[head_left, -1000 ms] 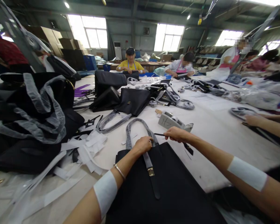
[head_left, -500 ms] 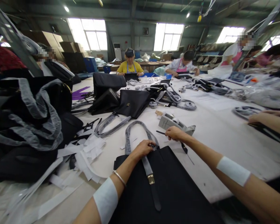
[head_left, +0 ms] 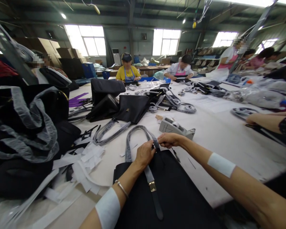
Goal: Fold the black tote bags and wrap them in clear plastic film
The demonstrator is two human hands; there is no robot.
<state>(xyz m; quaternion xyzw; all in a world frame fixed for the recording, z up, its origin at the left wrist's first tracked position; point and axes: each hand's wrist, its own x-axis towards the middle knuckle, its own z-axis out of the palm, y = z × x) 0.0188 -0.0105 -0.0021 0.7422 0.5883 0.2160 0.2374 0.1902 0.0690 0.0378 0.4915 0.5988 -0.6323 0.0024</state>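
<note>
A black bag point(head_left: 173, 190) lies in front of me, its wrapped handle point(head_left: 129, 143) looping up past its top edge. Down its front runs a strap with a gold buckle point(head_left: 152, 186) and a black end. My left hand point(head_left: 145, 153) is closed at the base of the handle, where the wrapped strap meets the bag. Close beside it, my right hand point(head_left: 168, 140) pinches at the same spot; what its fingertips hold is too small to make out. A grey tape dispenser point(head_left: 175, 126) stands just beyond my right hand.
White paper strips point(head_left: 85, 168) and a heap of black bags with wrapped straps point(head_left: 21, 133) lie left. More black bags point(head_left: 133, 106) and coiled straps point(head_left: 188, 108) are ahead. Another person's arm point(head_left: 264, 120) reaches in from the right; several people work farther back.
My right hand has moved left from beside the tape dispenser to the handle base, next to my left hand. The whole view has shifted slightly.
</note>
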